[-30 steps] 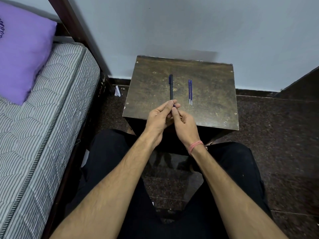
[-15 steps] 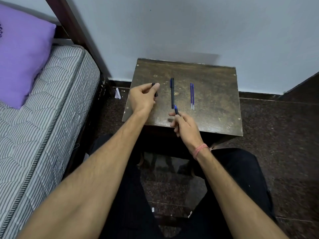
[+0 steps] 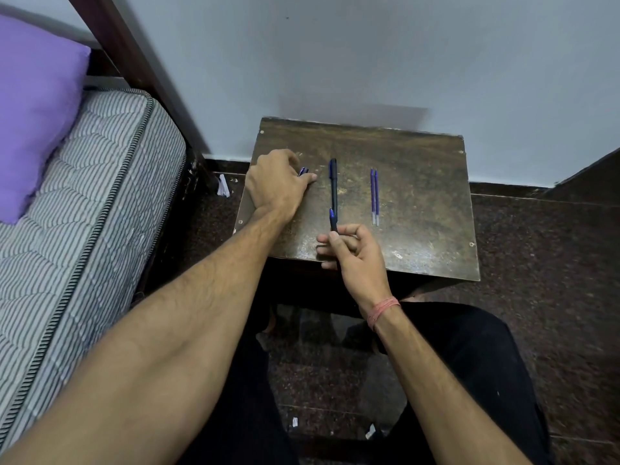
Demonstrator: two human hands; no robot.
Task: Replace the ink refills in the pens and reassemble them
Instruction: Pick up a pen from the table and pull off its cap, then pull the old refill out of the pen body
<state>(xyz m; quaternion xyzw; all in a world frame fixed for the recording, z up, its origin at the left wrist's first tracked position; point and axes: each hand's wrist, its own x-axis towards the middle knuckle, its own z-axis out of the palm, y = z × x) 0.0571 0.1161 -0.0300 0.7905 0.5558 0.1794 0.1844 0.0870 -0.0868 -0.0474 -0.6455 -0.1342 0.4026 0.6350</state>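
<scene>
L hand (image 3: pixel 276 186) curled over small pen cap (image 3: pixel 303 171), on table (image 3: pixel 419 243) left side | R hand (image 3: pixel 355 255) pinching uncapped pen (image 3: pixel 333 222), tip away | refills (image 3: pixel 374 196) lie R of 2nd pen (image 3: pixel 333 182), long axis fore-aft, R hand nearer | judged next: pull old refill.

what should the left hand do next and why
Probably let go of the cap and come back to the pen. The left hand rests on the table over the cap, while the right hand holds the pen, ready for opening.
</scene>
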